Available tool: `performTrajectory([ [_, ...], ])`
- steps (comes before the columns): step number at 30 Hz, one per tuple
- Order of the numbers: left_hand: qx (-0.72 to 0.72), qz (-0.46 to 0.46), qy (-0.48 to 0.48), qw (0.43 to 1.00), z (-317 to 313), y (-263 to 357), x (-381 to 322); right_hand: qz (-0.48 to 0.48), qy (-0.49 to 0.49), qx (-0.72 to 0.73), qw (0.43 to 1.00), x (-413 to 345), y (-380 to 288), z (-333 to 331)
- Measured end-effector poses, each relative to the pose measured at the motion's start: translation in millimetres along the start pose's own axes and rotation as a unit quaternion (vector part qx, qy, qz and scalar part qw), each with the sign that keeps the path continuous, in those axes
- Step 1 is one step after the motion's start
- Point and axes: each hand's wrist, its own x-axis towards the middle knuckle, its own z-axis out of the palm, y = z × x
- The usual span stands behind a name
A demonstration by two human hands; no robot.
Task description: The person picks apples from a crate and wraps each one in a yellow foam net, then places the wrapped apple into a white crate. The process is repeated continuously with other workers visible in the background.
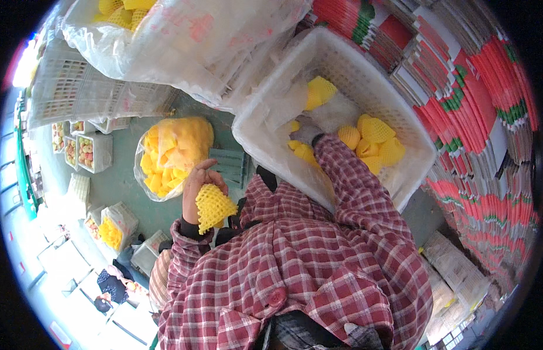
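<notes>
My left hand [206, 177], bare, holds a yellow foam net sleeve [213, 208] that hangs below the fingers. Beside it stands a plastic bag [179, 151] full of yellow foam net sleeves. My right hand [305, 130], in a grey glove, reaches down into a white plastic crate [254, 127] lined with clear film. Yellow net-wrapped fruits [376, 129] lie in the crate to the right of the glove, and another yellow sleeve [319, 92] lies above it. More yellow pieces [304, 151] touch or lie near the glove; whether its fingers hold anything is hidden.
Stacks of flattened red and green cartons [468, 105] line the right side. A large film-covered stack [179, 48] stands at the top. Crates of apples [94, 151] are on the floor at left. Other people [111, 286] are at lower left. A grey-green plastic crate [227, 164] lies between bag and white crate.
</notes>
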Motion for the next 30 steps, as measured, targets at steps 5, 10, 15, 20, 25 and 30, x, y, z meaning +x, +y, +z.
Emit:
performTrajectory([
  [5, -0.023, 0.018, -0.015, 0.999, 11, 10, 6, -0.04, 0.076, 0.538, 0.838, -72, -12, -87],
  [10, 0.01, 0.044, -0.089, 0.995, 27, 17, 24, -0.29, 0.187, 0.566, 0.749, -140, -83, -194],
  [15, 0.014, 0.072, -0.107, 0.992, 24, 24, 23, -0.478, 0.241, 0.514, 0.671, -167, -188, -277],
  [20, -0.012, 0.08, -0.072, 0.994, 21, 17, 14, -0.519, 0.312, 0.315, 0.731, -146, -291, -376],
  [25, -0.083, 0.063, -0.068, 0.992, 18, 3, 11, -0.375, 0.219, 0.474, 0.767, -65, -324, -397],
  [30, -0.049, 0.071, 0.012, 0.996, -21, -15, 5, -0.473, 0.414, 0.364, 0.688, -77, -241, -355],
])
